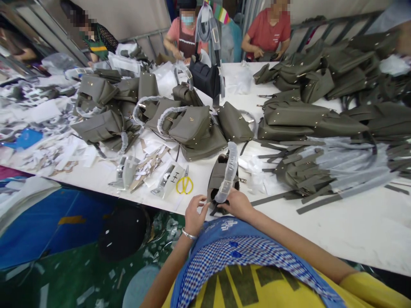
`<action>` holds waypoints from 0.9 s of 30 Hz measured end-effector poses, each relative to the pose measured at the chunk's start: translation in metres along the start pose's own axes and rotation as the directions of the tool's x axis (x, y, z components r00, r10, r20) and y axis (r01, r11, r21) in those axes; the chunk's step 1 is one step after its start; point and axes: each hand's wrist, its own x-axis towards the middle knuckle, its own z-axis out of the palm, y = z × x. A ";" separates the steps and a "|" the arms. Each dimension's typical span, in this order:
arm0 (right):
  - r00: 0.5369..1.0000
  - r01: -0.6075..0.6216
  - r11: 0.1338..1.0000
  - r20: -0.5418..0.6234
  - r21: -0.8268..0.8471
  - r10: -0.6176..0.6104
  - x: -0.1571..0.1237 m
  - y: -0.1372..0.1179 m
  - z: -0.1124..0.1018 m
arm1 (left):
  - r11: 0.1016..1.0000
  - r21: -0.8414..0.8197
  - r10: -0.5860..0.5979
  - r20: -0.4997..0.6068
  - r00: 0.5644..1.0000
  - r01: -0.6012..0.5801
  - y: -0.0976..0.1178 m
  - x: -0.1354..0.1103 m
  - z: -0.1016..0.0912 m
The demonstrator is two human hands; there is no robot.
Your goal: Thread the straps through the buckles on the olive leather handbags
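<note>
An olive-grey handbag (219,176) lies at the near edge of the white table (337,222), its handle wrapped in clear plastic (228,171). My left hand (194,214) pinches the bag's near end with curled fingers. My right hand (237,203) is closed on the lower end of the wrapped handle. A pair of small yellow-handled scissors (184,183) lies on the table just left of the bag.
Several more grey handbags (189,128) are piled across the table, with loose straps (308,175) at the right and paper scraps (58,154) at the left. A dark bag (205,77) stands at the far side. Three other people work beyond it. A black stool (123,231) stands below left.
</note>
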 end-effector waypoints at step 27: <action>0.997 -0.061 0.929 -0.020 0.366 0.074 -0.008 -0.040 -0.063 | 0.997 -0.049 0.047 -0.104 0.993 -0.052 0.099 0.019 -0.011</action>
